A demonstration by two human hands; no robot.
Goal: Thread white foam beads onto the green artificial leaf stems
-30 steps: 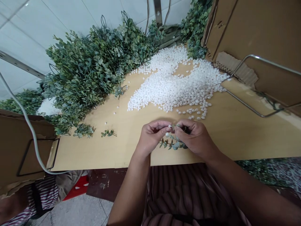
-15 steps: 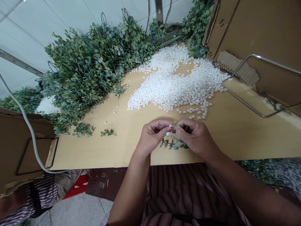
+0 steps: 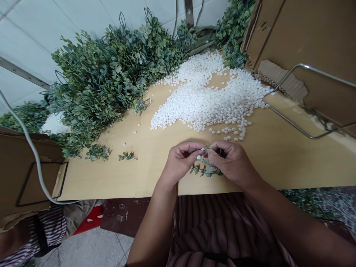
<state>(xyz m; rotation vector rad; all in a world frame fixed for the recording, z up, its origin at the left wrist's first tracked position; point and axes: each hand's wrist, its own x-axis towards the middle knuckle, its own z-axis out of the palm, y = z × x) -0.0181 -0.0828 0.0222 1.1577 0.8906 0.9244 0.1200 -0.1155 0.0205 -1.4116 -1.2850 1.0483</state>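
Observation:
Both hands meet over the front of the table. My right hand (image 3: 229, 159) is closed on an artificial leafy sprig (image 3: 207, 171), whose green leaves hang below the fingers. My left hand (image 3: 182, 157) pinches a small white bead at the sprig's tip, thumb against forefinger; the fingertips partly hide it. Another white bead (image 3: 199, 158) shows on the sprig just beneath the fingertips. Beyond the hands spreads a heap of small white beads (image 3: 205, 104). To the left, a short loose sprig (image 3: 127, 156) lies on the table (image 3: 155, 163).
A big pile of artificial greenery (image 3: 105, 74) stands against the tiled wall. On the right are a cardboard box (image 3: 311, 48) and a bent metal rod frame (image 3: 294, 128). At left, a pale cable (image 3: 36, 155) hangs before another box (image 3: 16, 159); a person's striped sleeve (image 3: 54, 226) shows below.
The hands keep nearly the same position and grip. The view has shifted very slightly, and the sprig's leaves have moved a little under the fingers.

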